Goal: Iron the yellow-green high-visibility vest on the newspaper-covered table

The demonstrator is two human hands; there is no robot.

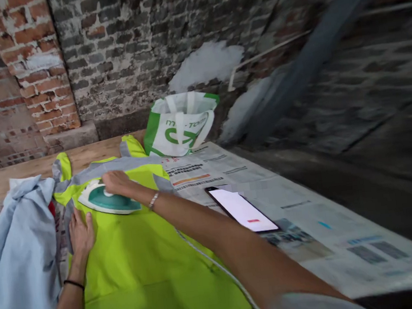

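Note:
A neon yellow garment with grey bands [138, 251] lies spread out in front of me. On its upper part rests a white and teal clothes iron [111, 203], tip pointing left. My right hand [117, 182] is wrapped round the iron's handle, its arm reaching across from the lower right. A pale cord [218, 264] runs beneath that arm toward the bottom edge. My left hand [81, 231] lies flat, fingers stretched out, on the garment's left edge, just below the iron's tip. Beside it on the left is a crumpled light blue cloth garment [24, 259].
A lit phone [245, 211] lies on newspaper sheets [310, 222] covering the table at right. A white and green shopping bag [180, 125] stands at the back. Behind is a brick wall [116, 50]. The table's right edge drops off into a dark floor.

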